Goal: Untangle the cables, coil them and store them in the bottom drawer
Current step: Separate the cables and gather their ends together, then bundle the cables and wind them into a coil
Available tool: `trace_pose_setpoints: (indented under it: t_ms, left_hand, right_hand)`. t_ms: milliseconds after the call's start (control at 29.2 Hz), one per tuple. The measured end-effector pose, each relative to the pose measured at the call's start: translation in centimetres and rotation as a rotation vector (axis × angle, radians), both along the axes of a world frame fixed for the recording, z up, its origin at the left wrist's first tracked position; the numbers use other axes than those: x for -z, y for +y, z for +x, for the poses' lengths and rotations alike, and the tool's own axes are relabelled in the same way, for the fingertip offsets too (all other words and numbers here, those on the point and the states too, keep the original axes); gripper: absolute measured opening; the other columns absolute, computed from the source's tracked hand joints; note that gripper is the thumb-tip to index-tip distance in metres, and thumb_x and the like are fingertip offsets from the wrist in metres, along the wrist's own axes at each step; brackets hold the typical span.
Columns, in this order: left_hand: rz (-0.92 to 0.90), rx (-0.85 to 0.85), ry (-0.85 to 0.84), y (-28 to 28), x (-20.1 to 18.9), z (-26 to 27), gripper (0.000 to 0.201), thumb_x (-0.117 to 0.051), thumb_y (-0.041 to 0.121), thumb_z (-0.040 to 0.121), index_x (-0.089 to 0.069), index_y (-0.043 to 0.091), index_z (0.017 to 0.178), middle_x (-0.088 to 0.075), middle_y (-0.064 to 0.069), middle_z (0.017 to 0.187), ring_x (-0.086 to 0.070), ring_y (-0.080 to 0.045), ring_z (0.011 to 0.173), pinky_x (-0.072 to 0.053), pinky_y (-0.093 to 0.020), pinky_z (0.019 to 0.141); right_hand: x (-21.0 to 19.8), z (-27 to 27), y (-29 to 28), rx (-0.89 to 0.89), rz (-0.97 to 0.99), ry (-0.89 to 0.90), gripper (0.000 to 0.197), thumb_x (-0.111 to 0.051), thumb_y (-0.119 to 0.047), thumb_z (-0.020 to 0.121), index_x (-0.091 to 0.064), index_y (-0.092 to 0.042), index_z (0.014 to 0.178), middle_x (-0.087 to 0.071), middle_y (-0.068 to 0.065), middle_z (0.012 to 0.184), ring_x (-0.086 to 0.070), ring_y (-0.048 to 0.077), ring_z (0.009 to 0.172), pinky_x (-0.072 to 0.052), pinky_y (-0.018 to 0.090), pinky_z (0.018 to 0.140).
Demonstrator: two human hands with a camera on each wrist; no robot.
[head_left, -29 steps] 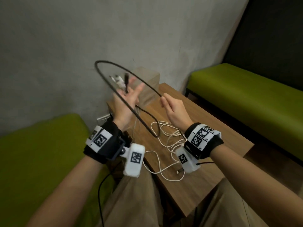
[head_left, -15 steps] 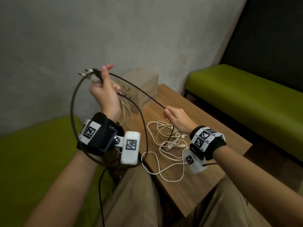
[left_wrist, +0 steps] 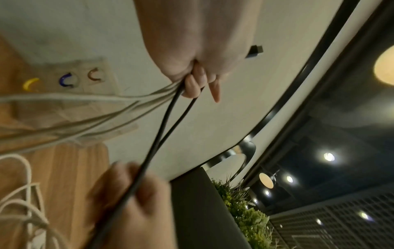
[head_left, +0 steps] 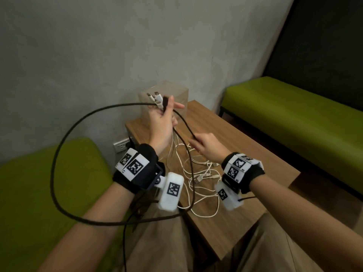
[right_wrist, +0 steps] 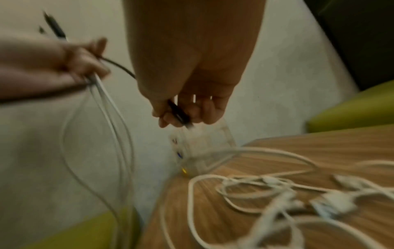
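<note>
My left hand (head_left: 163, 118) is raised in front of the clear drawer box (head_left: 177, 95) and grips one plug end of the black cable (head_left: 52, 174) together with several white cable ends. The black cable swings out in a wide loop to the left, under my left forearm and back up. My right hand (head_left: 206, 146), lower and to the right, pinches the black cable near its other end. In the left wrist view the left fingers (left_wrist: 192, 87) curl round two black strands and the white cables (left_wrist: 85, 121). More white cables (head_left: 204, 174) lie tangled on the wooden table (head_left: 245, 154).
The drawer box (left_wrist: 64, 80) has yellow, blue and brown handles and stands at the table's far corner by the wall. Green benches stand to the right (head_left: 294, 114) and left (head_left: 39, 183). A wall socket (head_left: 121, 146) sits low behind the left wrist.
My left hand has moved right, in front of the drawer box, still holding the plug ends. The black loop has swung wider to the left and lower. The right hand has barely shifted.
</note>
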State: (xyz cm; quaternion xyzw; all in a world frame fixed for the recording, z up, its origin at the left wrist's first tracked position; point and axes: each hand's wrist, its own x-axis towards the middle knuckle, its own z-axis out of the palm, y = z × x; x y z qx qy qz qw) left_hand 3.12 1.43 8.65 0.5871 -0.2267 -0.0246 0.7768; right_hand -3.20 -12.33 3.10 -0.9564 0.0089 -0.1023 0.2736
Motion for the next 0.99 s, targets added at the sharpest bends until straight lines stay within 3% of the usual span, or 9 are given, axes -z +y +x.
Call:
trace_pose_setpoints:
  t_ms: [137, 376, 479, 547, 650, 718, 787, 855, 992]
  left_hand:
    - [0.012, -0.038, -0.033, 1.0, 0.1, 1.0, 0.036, -0.040, 0.023, 0.097, -0.062, 0.009, 0.072, -0.030, 0.011, 0.033, -0.027, -0.001, 0.034, -0.027, -0.014, 0.041]
    - [0.186, -0.213, -0.150, 5.1, 1.1, 3.4, 0.036, -0.046, 0.027, 0.095, -0.064, 0.023, 0.064, -0.037, 0.010, 0.032, -0.033, -0.002, 0.035, -0.028, -0.021, 0.045]
    - [0.252, -0.228, -0.154, 7.2, 1.8, 3.4, 0.035, -0.049, 0.025, 0.094, -0.065, 0.020, 0.063, -0.038, 0.008, 0.033, -0.033, -0.003, 0.036, -0.027, -0.024, 0.046]
    - [0.250, -0.252, -0.134, 8.5, 2.2, 3.7, 0.036, -0.051, 0.025, 0.093, -0.062, 0.009, 0.062, -0.039, 0.009, 0.034, -0.032, -0.004, 0.036, -0.025, -0.026, 0.046]
    - [0.336, -0.308, -0.153, 10.0, 1.9, 4.0, 0.031, -0.052, 0.013, 0.091, -0.060, 0.016, 0.061, -0.051, 0.011, 0.044, -0.047, 0.001, 0.045, -0.034, -0.024, 0.048]
    - [0.483, -0.276, -0.235, 10.4, 1.5, 3.8, 0.020, -0.048, 0.004, 0.089, -0.066, 0.006, 0.081, -0.068, -0.008, 0.074, -0.066, -0.015, 0.075, -0.044, -0.027, 0.062]
    - [0.600, -0.230, -0.202, 10.5, 0.9, 3.0, 0.025, -0.041, -0.004, 0.091, -0.056, -0.007, 0.111, -0.060, -0.026, 0.113, -0.056, -0.032, 0.111, -0.039, -0.025, 0.083]
    - [0.551, -0.190, -0.096, 10.6, 0.9, 2.6, 0.034, -0.039, -0.008, 0.092, -0.041, -0.013, 0.125, -0.046, -0.030, 0.131, -0.045, -0.036, 0.123, -0.034, -0.022, 0.087]
    - [0.510, -0.275, -0.167, 10.2, 1.2, 2.8, 0.027, -0.044, -0.010, 0.088, -0.051, -0.005, 0.114, -0.056, -0.027, 0.111, -0.054, -0.038, 0.109, -0.042, -0.018, 0.080]
  right_hand:
    - [2.1, -0.7, 0.1, 0.018, 0.048, 0.059, 0.026, -0.042, -0.023, 0.098, -0.055, -0.013, 0.077, -0.056, 0.004, 0.066, -0.051, 0.018, 0.059, -0.041, 0.036, 0.061]
    - [-2.4, 2.9, 5.0, -0.061, 0.039, -0.045, 0.008, -0.045, -0.022, 0.096, -0.046, -0.014, 0.093, -0.061, 0.007, 0.093, -0.056, 0.025, 0.085, -0.040, 0.033, 0.072]
    - [-4.3, 5.1, 9.0, -0.100, 0.306, -0.112, 0.034, -0.046, -0.013, 0.094, -0.037, -0.012, 0.127, -0.056, 0.004, 0.112, -0.052, 0.014, 0.100, -0.038, 0.026, 0.086]
    - [-5.5, 6.0, 11.1, -0.159, 0.381, -0.202, 0.044, -0.042, -0.005, 0.089, -0.035, -0.014, 0.132, -0.054, 0.007, 0.118, -0.051, 0.012, 0.103, -0.040, 0.028, 0.094]
    - [-6.7, 6.7, 12.8, -0.294, 0.231, -0.317, 0.048, -0.039, -0.011, 0.080, -0.045, -0.018, 0.128, -0.055, 0.004, 0.122, -0.049, 0.013, 0.107, -0.042, 0.033, 0.094]
    - [-7.4, 6.9, 13.4, -0.362, 0.100, -0.377, 0.043, -0.042, -0.019, 0.082, -0.050, -0.021, 0.124, -0.055, 0.000, 0.118, -0.046, 0.014, 0.101, -0.039, 0.029, 0.088]
    - [-7.5, 7.0, 14.0, -0.425, -0.016, -0.428, 0.034, -0.045, -0.034, 0.089, -0.056, -0.020, 0.117, -0.057, 0.000, 0.110, -0.041, 0.012, 0.092, -0.035, 0.028, 0.083]
    - [-7.3, 7.3, 14.3, -0.416, -0.073, -0.470, 0.036, -0.042, -0.043, 0.089, -0.059, -0.014, 0.102, -0.055, 0.000, 0.095, -0.035, 0.011, 0.084, -0.037, 0.033, 0.078]
    - [-6.8, 7.5, 14.5, -0.367, -0.109, -0.551, 0.034, -0.038, -0.035, 0.090, -0.056, -0.008, 0.082, -0.055, 0.008, 0.080, -0.040, 0.019, 0.076, -0.035, 0.035, 0.069]
